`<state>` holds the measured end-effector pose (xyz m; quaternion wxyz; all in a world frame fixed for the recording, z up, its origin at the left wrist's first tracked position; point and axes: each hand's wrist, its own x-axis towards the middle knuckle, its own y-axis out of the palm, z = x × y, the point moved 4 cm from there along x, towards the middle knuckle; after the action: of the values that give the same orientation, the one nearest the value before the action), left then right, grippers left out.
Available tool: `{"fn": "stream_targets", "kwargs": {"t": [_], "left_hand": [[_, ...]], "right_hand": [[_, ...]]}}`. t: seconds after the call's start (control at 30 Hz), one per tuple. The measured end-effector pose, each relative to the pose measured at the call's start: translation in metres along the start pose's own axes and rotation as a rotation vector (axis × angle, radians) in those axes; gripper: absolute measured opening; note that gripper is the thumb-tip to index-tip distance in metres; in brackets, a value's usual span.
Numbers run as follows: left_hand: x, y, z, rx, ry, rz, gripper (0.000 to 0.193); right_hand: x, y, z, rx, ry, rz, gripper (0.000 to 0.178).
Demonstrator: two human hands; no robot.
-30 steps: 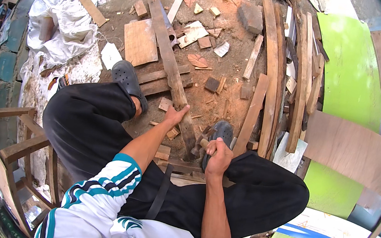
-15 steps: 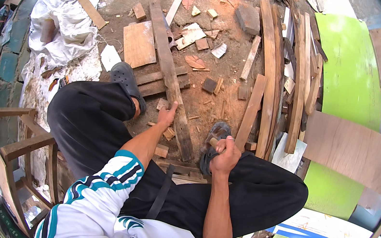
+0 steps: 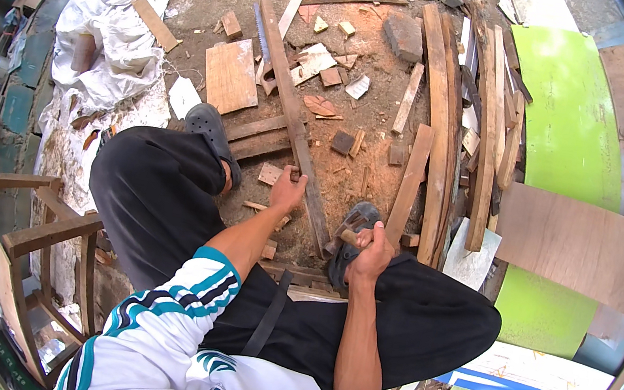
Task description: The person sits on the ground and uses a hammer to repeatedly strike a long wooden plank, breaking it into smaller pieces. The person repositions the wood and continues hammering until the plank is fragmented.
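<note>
A long wooden batten (image 3: pixel 293 104) slants between my feet, its near end close to my right shoe. My left hand (image 3: pixel 289 189) is closed at its left edge, about two-thirds of the way down; the fingertips are partly hidden. In my right hand (image 3: pixel 372 253) is a short tool with a wooden handle (image 3: pixel 354 238), held above my right shoe (image 3: pixel 359 219). Its far end points toward the batten's near end, and I cannot tell its kind. Beyond the batten's far left edge shows a handsaw blade (image 3: pixel 261 31).
Offcuts and sawdust lie around a plywood square (image 3: pixel 231 76) and a stone block (image 3: pixel 403 39). Long boards (image 3: pixel 439 93) are stacked at right, beside green sheets (image 3: pixel 568 103). To the left are a white sack (image 3: pixel 114 15) and a wooden frame (image 3: pixel 51 234).
The batten has turned and looks narrower, its near end shifted right. My left hand moved right with it. More of the saw blade shows. My right hand stays almost still.
</note>
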<state>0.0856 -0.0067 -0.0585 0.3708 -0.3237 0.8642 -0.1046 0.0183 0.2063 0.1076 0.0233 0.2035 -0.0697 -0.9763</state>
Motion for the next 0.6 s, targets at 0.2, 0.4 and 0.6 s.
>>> {"fn": "stream_targets", "kwargs": {"t": [0.2,0.4,0.6], "left_hand": [[0.01,0.017,0.032,-0.739,-0.384,0.043,0.046],[-0.011,0.037,0.028,-0.754,-0.616,0.303,0.065],[-0.025,0.05,0.046,-0.591,-0.212,0.298,0.102]], "right_hand": [[-0.001,-0.011,0.0,-0.002,-0.023,0.004,0.049],[0.004,-0.028,-0.004,-0.026,-0.012,-0.052,0.049],[-0.001,-0.021,-0.004,-0.013,0.023,-0.045,0.049]]}}
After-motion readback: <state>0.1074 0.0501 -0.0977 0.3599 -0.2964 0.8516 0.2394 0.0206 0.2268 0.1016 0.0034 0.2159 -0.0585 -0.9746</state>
